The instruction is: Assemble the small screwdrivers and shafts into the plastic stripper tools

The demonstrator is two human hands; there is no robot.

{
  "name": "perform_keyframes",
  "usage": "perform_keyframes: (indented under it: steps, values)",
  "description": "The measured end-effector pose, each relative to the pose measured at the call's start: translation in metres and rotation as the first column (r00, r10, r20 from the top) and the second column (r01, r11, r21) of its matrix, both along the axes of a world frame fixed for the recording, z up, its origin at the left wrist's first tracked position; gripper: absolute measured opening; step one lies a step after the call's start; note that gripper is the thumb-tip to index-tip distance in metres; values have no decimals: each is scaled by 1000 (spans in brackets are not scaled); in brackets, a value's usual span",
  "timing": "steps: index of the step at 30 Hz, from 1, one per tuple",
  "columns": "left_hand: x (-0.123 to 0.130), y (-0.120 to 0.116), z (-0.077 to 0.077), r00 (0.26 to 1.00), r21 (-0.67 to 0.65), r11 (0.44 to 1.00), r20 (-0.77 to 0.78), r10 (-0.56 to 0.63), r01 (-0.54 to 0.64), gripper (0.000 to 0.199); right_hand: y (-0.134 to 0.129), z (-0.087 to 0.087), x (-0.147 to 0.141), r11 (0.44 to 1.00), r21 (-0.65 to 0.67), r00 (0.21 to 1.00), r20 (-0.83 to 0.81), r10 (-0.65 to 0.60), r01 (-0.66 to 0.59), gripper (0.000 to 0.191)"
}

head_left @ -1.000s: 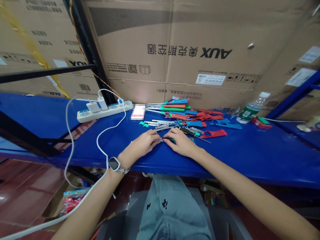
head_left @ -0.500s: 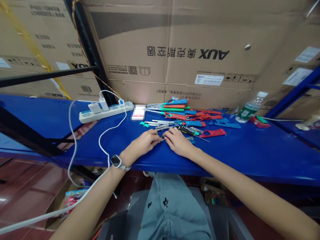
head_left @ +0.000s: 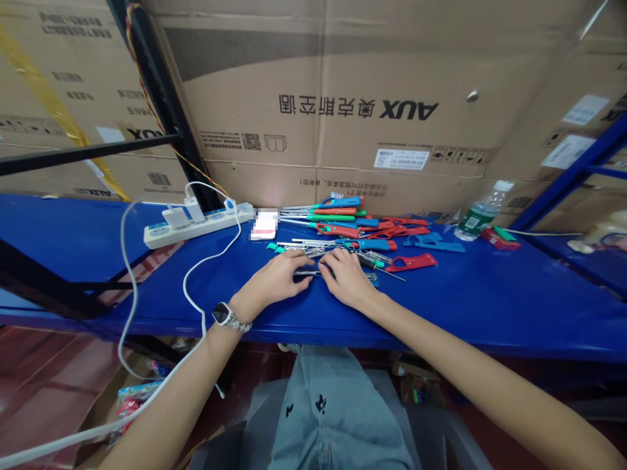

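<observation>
My left hand [head_left: 279,275] rests low over the blue shelf, thumb and fingers parted around the end of a thin metal rod [head_left: 306,273]. The rod runs into the fingers of my right hand [head_left: 347,277], which are curled closed on it; its far end is hidden under the palm. Just behind both hands lie loose metal parts and a black-handled screwdriver [head_left: 367,262] with its shaft pointing right. Further back is a pile of long-nosed lighters, among them a blue one [head_left: 365,244] and a red one [head_left: 337,230].
Red casing pieces [head_left: 411,262] and blue ones [head_left: 434,242] lie to the right, near a water bottle [head_left: 477,215]. A white power strip [head_left: 196,225] with plugs and a trailing cable [head_left: 189,281] is on the left. A large cardboard box [head_left: 304,59] stands behind.
My left fingers have parted from their pinch and drawn slightly left, exposing more of the rod. My right hand stays nearly in place. The whole view has shifted a little.
</observation>
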State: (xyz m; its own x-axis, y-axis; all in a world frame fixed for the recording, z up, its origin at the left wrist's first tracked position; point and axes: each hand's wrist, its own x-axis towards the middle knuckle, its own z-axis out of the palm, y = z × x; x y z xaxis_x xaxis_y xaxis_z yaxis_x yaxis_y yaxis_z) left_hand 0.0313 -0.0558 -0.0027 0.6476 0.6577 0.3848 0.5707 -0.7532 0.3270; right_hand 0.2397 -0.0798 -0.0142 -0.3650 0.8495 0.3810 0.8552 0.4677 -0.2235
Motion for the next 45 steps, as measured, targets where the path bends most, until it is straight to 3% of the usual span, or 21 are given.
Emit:
perform_keyframes:
  steps: [5,10,16,20,28,35,38,42,45]
  values:
    - [0,5,17,998,52,998,53,28,-31,31,6,10,11,1000,5,988,-149,-29,30,23]
    - [31,29,32,997,48,999,68,22,-25,24,21,19,35,998,12,964,-257,-63,68,12]
    - [79,57,31,998,-23,1000,62,-10,12,24,31,23,75,990,9,931,-341,-130,142,16]
    - [98,67,26,993,-62,996,111,-50,58,23,26,24,105,988,-45,922,-355,-154,148,25]
    - [95,64,13,970,-68,993,231,-76,94,27,1,17,144,977,-98,940,-270,-207,187,17]
    - [107,51,6,946,-72,975,267,-182,208,26,-18,21,173,976,-93,977,-62,-205,199,42]
    - [115,47,6,939,-53,969,265,-221,243,25,-21,23,181,967,-127,976,34,-217,220,40]
    - [115,46,9,939,-23,972,265,-221,235,27,-16,20,181,970,-128,979,15,-205,205,34]
    - [105,49,12,952,-5,989,270,-143,150,28,-11,16,171,979,-99,980,-64,-187,180,31]
